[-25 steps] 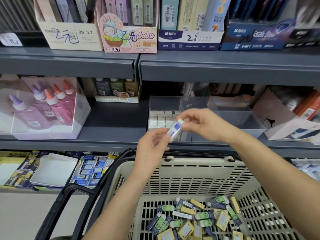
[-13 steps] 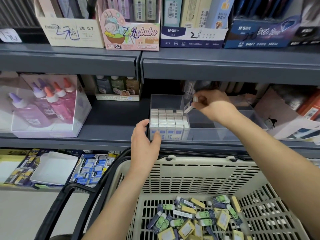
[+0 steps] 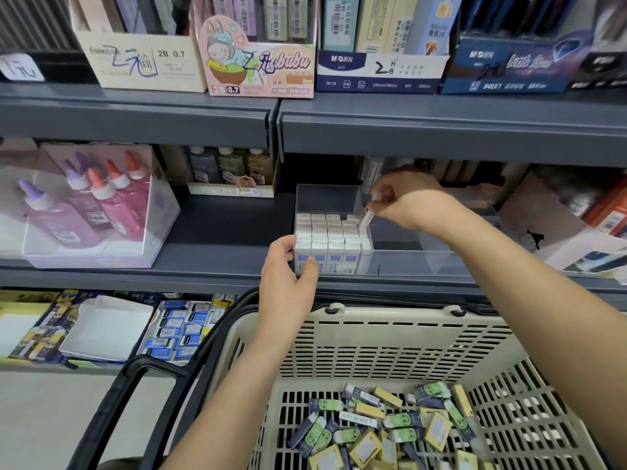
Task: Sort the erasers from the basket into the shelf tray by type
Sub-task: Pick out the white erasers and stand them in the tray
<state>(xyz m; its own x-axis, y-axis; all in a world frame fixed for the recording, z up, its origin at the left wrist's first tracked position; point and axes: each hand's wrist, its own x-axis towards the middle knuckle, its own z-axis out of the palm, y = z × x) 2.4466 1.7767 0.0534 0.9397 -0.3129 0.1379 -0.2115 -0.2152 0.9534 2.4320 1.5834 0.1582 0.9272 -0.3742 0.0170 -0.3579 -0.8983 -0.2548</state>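
White eraser [image 3: 366,219] in right grip [image 3: 409,202], just over tray [image 3: 424,263]

On the top shelf [image 3: 135,110] we read four boxes. The beige box [image 3: 142,59] says "2B 0.7" beside a handwritten scrawl. The pink box [image 3: 258,67] carries a curly brand name we cannot make out for sure, with "2B 0.7" at its foot. The white box [image 3: 380,71] shows "M&G", a handwritten "2" with "H" over "B", and small "30118", "HB", "0.7". The blue box [image 3: 509,67] shows "M&G", "Little Star" and "840X1". Print on the erasers [image 3: 327,232] in the tray [image 3: 407,262] is too small for us to read
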